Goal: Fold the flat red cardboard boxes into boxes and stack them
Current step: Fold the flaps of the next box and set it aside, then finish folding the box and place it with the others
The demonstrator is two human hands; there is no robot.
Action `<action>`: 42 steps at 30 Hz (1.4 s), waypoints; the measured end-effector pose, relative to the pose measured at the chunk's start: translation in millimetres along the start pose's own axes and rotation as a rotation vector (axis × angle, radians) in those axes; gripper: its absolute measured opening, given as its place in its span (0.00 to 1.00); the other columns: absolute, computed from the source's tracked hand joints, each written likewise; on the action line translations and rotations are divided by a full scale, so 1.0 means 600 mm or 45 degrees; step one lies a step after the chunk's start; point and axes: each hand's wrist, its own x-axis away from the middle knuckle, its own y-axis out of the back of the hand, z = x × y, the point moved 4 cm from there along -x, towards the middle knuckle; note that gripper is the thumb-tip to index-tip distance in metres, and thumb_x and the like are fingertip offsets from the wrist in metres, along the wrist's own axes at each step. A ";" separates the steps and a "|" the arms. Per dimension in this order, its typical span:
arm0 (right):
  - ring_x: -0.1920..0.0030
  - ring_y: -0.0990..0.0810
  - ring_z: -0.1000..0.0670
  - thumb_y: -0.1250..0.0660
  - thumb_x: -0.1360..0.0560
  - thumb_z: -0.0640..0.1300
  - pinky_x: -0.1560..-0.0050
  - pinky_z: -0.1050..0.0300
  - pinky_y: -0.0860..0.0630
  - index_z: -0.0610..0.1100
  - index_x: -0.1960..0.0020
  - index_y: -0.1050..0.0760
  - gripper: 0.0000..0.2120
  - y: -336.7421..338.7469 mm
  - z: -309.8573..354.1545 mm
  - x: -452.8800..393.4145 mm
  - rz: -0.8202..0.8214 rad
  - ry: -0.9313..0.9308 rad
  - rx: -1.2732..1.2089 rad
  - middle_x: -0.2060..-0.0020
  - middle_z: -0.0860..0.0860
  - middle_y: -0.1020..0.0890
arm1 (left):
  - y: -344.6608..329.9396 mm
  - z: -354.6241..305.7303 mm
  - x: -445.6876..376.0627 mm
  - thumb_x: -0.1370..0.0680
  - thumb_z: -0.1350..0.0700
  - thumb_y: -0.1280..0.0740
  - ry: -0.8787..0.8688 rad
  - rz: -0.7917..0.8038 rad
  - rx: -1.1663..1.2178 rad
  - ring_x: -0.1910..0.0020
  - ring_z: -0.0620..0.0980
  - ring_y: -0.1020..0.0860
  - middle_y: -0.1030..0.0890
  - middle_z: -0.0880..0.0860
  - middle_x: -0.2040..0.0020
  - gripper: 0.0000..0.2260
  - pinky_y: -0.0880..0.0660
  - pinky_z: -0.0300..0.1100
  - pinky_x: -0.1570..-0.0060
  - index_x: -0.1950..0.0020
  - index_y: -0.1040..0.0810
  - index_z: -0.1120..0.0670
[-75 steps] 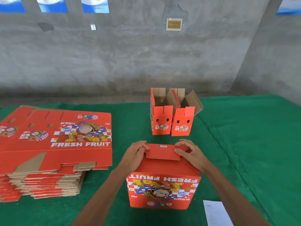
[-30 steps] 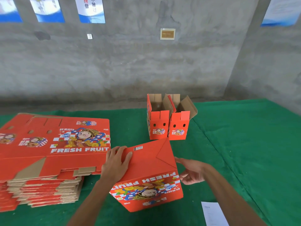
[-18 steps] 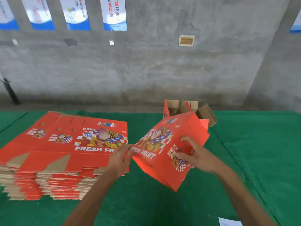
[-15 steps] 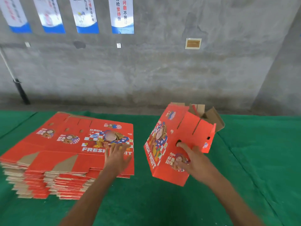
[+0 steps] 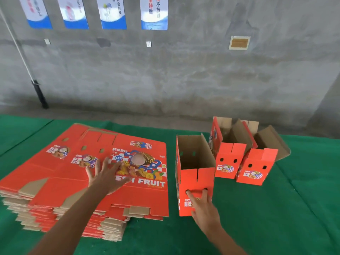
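Red folded box (image 5: 196,183) stands upright w/ its top open, and the right hand (image 5: 203,207) is on its near face – two fingertips poked into the two handle holes, other fingers loose against the cardboard. Left hand (image 5: 106,174) lies flat w/ fingers spread wide on the top sheet of the flat box stack (image 5: 82,181), gripping nothing. That stack sits just left of the held box. Behind and to the right, two more folded boxes (image 5: 244,159) stand side by side, touching, flaps open – not stacked on each other. All on a green felt table (image 5: 303,208). Beyond it a bare grey concrete wall (image 5: 184,74) w/ blue-and-white posters (image 5: 154,13) along the top and a small tan plaque (image 5: 239,42).
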 end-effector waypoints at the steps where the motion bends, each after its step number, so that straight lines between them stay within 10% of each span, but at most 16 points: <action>1: 0.28 0.31 0.40 0.34 0.18 0.46 0.35 0.51 0.22 0.64 0.19 0.54 0.39 -0.007 0.003 -0.023 0.000 -0.008 0.013 0.24 0.38 0.45 | -0.004 0.008 -0.011 0.34 0.16 0.56 -0.006 -0.022 -0.004 0.17 0.62 0.60 0.58 0.52 0.15 0.47 0.60 0.73 0.26 0.18 0.50 0.35; 17: 0.25 0.34 0.34 0.37 0.16 0.49 0.26 0.45 0.31 0.58 0.17 0.51 0.33 -0.015 -0.040 -0.318 0.113 -0.268 -0.162 0.22 0.30 0.57 | -0.041 -0.003 -0.082 0.31 0.18 0.65 -0.019 -0.251 -0.102 0.17 0.58 0.59 0.54 0.49 0.15 0.42 0.62 0.68 0.25 0.19 0.54 0.32; 24: 0.31 0.27 0.35 0.36 0.17 0.41 0.29 0.43 0.31 0.42 0.23 0.30 0.22 -0.016 -0.062 -0.264 -0.032 -0.349 -0.598 0.41 0.33 0.21 | -0.022 0.038 -0.059 0.25 0.23 0.45 0.157 -0.245 0.154 0.18 0.59 0.53 0.50 0.53 0.16 0.40 0.55 0.63 0.22 0.19 0.45 0.43; 28: 0.34 0.26 0.39 0.35 0.18 0.38 0.29 0.38 0.31 0.40 0.35 0.20 0.13 0.006 -0.092 -0.263 -0.242 -0.487 -0.862 0.52 0.40 0.19 | 0.017 0.109 -0.026 0.29 0.19 0.44 0.369 -0.217 0.156 0.20 0.62 0.46 0.45 0.58 0.18 0.50 0.46 0.60 0.22 0.18 0.47 0.51; 33: 0.64 0.21 0.39 0.35 0.17 0.43 0.56 0.45 0.24 0.33 0.60 0.22 0.17 0.009 0.017 -0.247 -0.336 -0.587 -0.949 0.65 0.37 0.19 | 0.047 0.164 -0.004 0.31 0.21 0.39 0.481 -0.221 0.119 0.27 0.61 0.36 0.34 0.60 0.26 0.51 0.35 0.55 0.29 0.20 0.43 0.53; 37: 0.61 0.14 0.38 0.36 0.17 0.55 0.57 0.46 0.17 0.31 0.59 0.22 0.26 -0.004 0.151 -0.231 0.114 -0.449 -1.267 0.64 0.36 0.16 | 0.046 0.185 0.000 0.32 0.21 0.36 0.570 -0.174 0.124 0.27 0.62 0.35 0.33 0.61 0.26 0.52 0.33 0.56 0.30 0.21 0.42 0.54; 42: 0.69 0.24 0.44 0.41 0.17 0.61 0.63 0.54 0.29 0.41 0.69 0.29 0.30 0.041 0.187 -0.209 0.053 -0.303 -1.124 0.71 0.43 0.26 | 0.064 0.209 -0.002 0.29 0.34 0.27 0.747 -0.149 0.703 0.30 0.64 0.31 0.28 0.63 0.30 0.40 0.32 0.55 0.31 0.27 0.33 0.57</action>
